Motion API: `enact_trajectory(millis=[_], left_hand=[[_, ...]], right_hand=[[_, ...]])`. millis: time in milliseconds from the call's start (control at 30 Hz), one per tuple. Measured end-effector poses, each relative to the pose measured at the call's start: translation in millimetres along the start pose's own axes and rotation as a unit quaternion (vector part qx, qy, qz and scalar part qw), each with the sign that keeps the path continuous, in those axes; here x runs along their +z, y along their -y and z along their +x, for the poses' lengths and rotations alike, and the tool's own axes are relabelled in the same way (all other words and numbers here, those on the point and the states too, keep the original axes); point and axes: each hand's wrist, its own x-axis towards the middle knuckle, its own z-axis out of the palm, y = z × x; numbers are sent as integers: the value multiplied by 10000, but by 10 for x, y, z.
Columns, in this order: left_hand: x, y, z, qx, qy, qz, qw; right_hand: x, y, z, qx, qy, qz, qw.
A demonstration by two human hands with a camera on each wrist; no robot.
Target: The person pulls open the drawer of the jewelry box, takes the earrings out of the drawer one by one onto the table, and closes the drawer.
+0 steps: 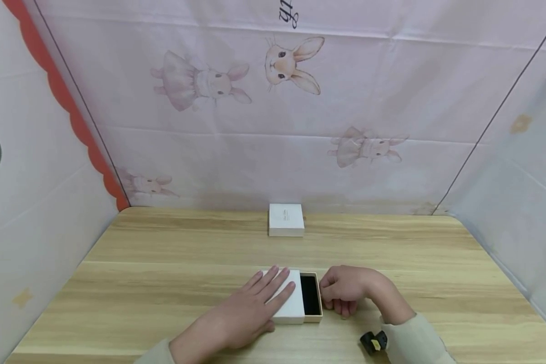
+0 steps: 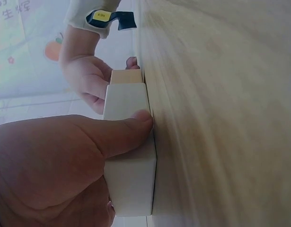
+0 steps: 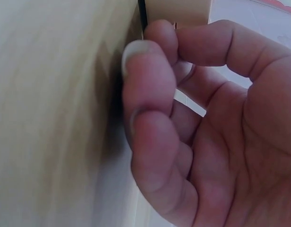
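A white sliding box (image 1: pixel 297 299) lies flat on the wooden desk (image 1: pixel 186 242), roughly midway between the far-left and far-right corners and well in from the far edge. Its tan drawer (image 1: pixel 313 319) juts from the right end, baring black lining (image 1: pixel 310 296), with the remainder hidden under the cover; I judge the sliding part-done, though these pictures cannot settle whether outward or inward. The left hand (image 1: pixel 247 311) holds the cover, fingers spread across the top and thumb bent against the near side. The right hand (image 1: pixel 346 285) pinches at the drawer's outer end with thumb and forefinger, its other fingers loosely curled; the fingertips hide exactly what they grip. A black band (image 1: pixel 374 343) with a yellow label sits at the right cuff. Beyond, near the middle of the desk's far edge, sits a second white box (image 1: pixel 286 222), with neither hand touching it.
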Motion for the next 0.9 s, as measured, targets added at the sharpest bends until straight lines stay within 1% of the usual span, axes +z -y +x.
enact_trajectory(millis=[233,400,900], left_hand=[[-7,5,4,28,-36,-1,10000],[-3,6,0,32,-6,23,10000],[21,16,2,55,-54,87,9999]], right_hand=[[-7,-7,-4,46,-28,-45,10000],[-10,-8,-4,47,21,-26,10000],[-25,-13,-11,68,74,-4,9999]])
